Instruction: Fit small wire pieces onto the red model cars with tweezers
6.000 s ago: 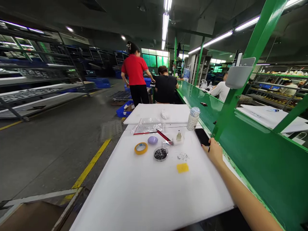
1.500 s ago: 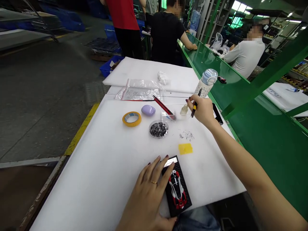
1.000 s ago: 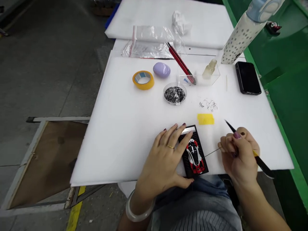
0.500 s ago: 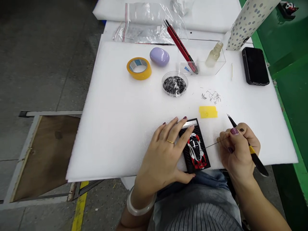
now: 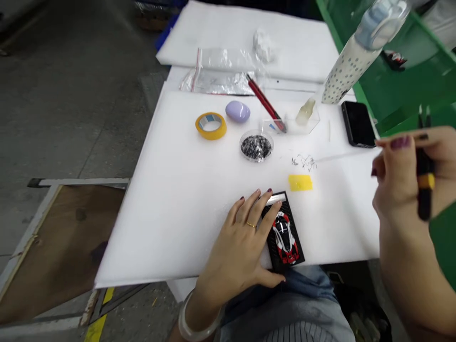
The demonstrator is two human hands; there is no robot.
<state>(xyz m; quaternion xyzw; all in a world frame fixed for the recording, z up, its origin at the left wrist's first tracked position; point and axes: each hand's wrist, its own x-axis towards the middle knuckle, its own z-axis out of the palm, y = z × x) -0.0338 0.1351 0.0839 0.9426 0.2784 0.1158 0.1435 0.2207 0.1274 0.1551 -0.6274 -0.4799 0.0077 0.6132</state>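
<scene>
Right hand (image 5: 402, 180) raised nearest, fingers curled round tweezers (image 5: 424, 204); left hand (image 5: 238, 237), fingers spread, braced on black base (image 5: 273, 252) under model car (image 5: 285, 237) at near edge of tabletop (image 5: 171, 204), pressure best kept off the car itself, black slivers (image 5: 304, 163) beyond best undisturbed.

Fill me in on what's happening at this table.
A person has their left hand resting with fingers spread on the left side of a black base that bears a red, white and black model car. Their right hand is off to the right, apart from the car, holding tweezers with a yellow band. Beyond the base lie a yellow piece, loose dark strands and a clear dish of black slivers.
</scene>
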